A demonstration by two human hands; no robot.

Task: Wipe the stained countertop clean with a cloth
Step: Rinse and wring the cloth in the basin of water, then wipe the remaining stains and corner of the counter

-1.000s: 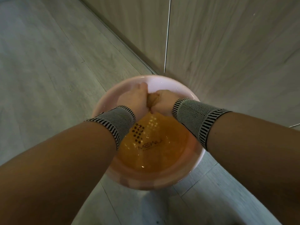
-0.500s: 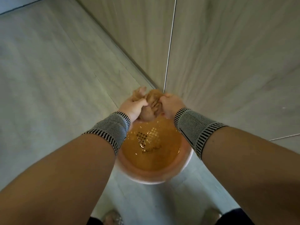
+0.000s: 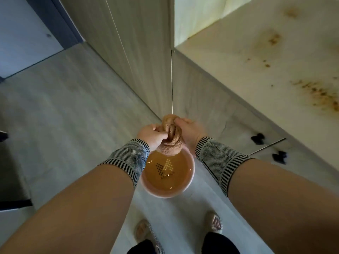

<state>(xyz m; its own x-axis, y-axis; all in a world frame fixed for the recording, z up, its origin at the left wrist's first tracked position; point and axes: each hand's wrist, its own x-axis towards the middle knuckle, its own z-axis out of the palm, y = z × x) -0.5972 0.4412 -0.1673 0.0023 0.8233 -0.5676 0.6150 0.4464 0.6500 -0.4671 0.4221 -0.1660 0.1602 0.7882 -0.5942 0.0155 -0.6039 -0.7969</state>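
Fingers of my left hand (image 3: 152,133) and my right hand (image 3: 190,132) are curled tight round the brown cloth (image 3: 171,136), each gripping one side of the twisted wad between them. It bunches up above my knuckles and sags in a damp lump below, hanging over the far rim of the pink basin (image 3: 167,176), which sits on the floor just ahead of my feet and holds murky orange-brown water.

A second ago both hands were down inside the basin, low against that water; now they are well above it with the cloth wrung into a rope, and my view has come up far enough to take in the tabletop (image 3: 238,57) at upper right. I judge the rinse is over and I am squeezing out the last of the water before going back to wipe.

That tabletop is far from clean: a long rusty smear (image 3: 319,94) lies near its right edge, with smaller blotches and specks farther back. The cloth is well apart from it, lower and to the left, beyond the cabinet front. Most of the wiping is left, I reckon, and a dripping cloth would only spread the stain.
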